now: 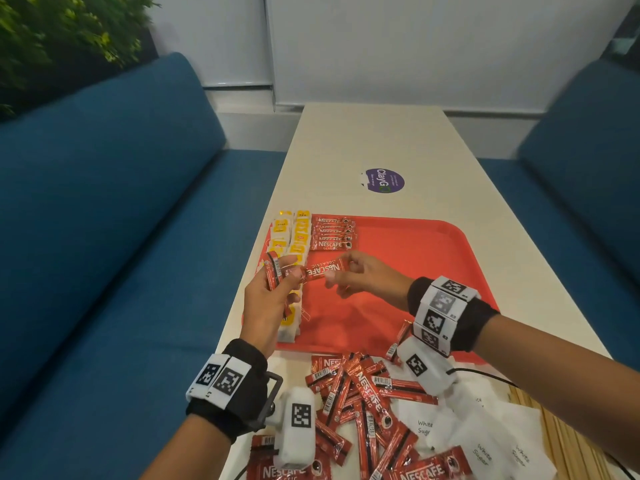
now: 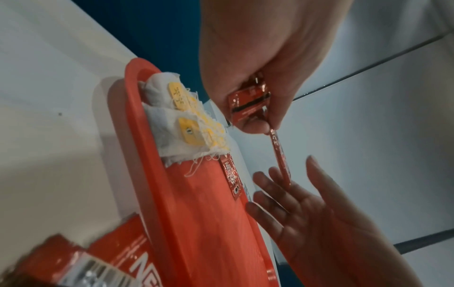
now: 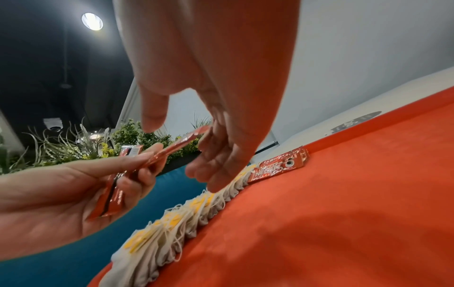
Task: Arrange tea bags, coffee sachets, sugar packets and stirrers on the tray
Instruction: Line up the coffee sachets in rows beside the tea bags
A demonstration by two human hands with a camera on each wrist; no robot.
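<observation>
From the head view, the left hand [image 1: 268, 299] holds a small bundle of red foil coffee sachets [image 1: 273, 275] upright, its fingers curled round them. One glossy red coffee sachet [image 1: 323, 269] bridges the two hands: its near end sits under the left thumb, its far end is pinched by the right hand [image 1: 367, 278]. Just beyond the fingers, a neat overlapping row of the same sachets [image 1: 333, 233] lies on the flat red plastic tray [image 1: 415, 244], beside two columns of white gauzy tea bags with yellow paper tags [image 1: 292, 237]. Behind both wrists, on the pale desk [image 1: 381, 140], lie a loose heap of red sachets [image 1: 360, 403], white paper sugar packets [image 1: 485, 445] and pale wooden stirrers [image 1: 568, 441].

In the left wrist view, the bridging sachet [image 2: 280, 155] appears edge-on, thin and slightly bowed, running from the left fingers [image 2: 253, 124] to the right hand's fingertips [image 2: 277, 174]; the other right fingers look loosely spread.

In the right wrist view, the right thumb and forefinger [image 3: 216, 136] close on the sachet's end [image 3: 189, 137], above the soft, crumpled, stringy tea bags [image 3: 186, 217].

The sachet is probably very light, limp along its length and slick, so it is best taken by the crimped end seal and laid flat, overlapping the row.
</observation>
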